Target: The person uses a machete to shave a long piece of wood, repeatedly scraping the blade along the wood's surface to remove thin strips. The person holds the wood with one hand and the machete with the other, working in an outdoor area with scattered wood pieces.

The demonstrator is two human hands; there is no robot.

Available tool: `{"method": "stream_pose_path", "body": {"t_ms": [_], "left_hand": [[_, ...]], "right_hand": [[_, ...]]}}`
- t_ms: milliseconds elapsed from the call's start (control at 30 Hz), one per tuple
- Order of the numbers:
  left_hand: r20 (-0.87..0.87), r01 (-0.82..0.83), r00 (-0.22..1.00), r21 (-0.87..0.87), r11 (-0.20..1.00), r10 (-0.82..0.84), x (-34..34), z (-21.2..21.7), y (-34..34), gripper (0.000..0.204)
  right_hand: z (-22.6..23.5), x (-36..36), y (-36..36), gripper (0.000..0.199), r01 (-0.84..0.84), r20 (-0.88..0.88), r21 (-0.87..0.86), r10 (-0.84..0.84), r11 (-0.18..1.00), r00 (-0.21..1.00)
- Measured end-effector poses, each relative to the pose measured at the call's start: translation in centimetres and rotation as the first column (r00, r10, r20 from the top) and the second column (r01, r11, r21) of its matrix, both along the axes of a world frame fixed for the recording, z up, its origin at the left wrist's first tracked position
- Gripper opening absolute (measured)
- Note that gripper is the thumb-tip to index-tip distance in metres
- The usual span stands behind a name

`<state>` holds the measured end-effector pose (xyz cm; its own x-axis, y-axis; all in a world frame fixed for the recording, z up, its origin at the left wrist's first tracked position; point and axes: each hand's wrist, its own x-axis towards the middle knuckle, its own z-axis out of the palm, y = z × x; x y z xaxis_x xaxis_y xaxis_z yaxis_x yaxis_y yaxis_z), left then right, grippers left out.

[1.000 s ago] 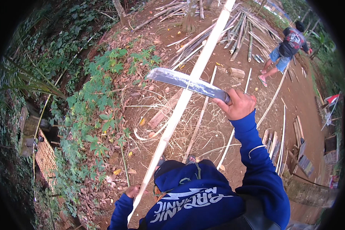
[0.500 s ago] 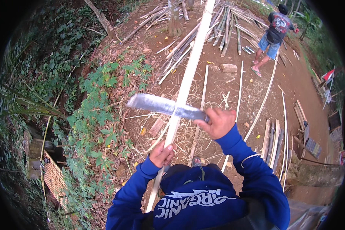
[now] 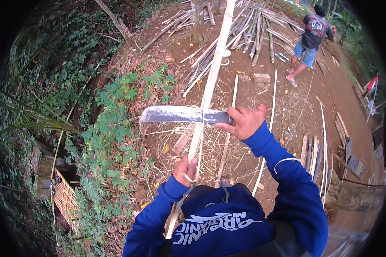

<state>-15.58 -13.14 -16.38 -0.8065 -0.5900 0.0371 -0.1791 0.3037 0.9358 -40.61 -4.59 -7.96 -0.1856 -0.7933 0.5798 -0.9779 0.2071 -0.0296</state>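
In the middle of the frame, the left hand (image 3: 185,170) grips the long bamboo strip (image 3: 210,81) to keep it steady, while the right hand (image 3: 243,122) closes tight around the big knife (image 3: 176,115) laid across it.

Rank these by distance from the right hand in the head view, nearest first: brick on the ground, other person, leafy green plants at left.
From the right hand, which grips the big knife:
1. Brick: on the dirt just beyond the hand, slightly right.
2. Leafy green plants: off to the left, past the knife tip.
3. Other person: standing far off at upper right, by the bamboo pile.
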Motion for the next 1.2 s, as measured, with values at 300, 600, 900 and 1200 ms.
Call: {"method": "stream_pose_path", "body": {"t_ms": [300, 600, 900, 1200], "left_hand": [[0.027, -0.022, 0.999, 0.0, 1.0, 0.022, -0.6, 1.3, 1.9, 0.025], [0.065, 0.007, 0.997, 0.338, 0.941, -0.031, 1.9, -0.8, 5.1, 0.026], [0.115, -0.037, 0.993, 0.316, 0.948, 0.0, 2.9, -4.4, 6.8, 0.032], [0.183, -0.03, 0.983, 0.332, 0.943, -0.033, 1.6, -5.3, 9.3, 0.034]], "right_hand": [[1.1, -3.7, -0.2, 0.051, 0.03, -0.058, -0.044, -0.032, 0.999, 0.998], [1.7, -6.1, 1.5, 0.054, 0.099, -0.145, 0.044, -0.092, 0.994, 0.985], [2.7, -5.8, 5.3, 0.063, -0.076, -0.299, 0.228, 0.144, 0.971, 0.943], [2.4, -8.8, 7.1, 0.053, 0.037, -0.142, 0.202, -0.008, 0.979, 0.99]]}}
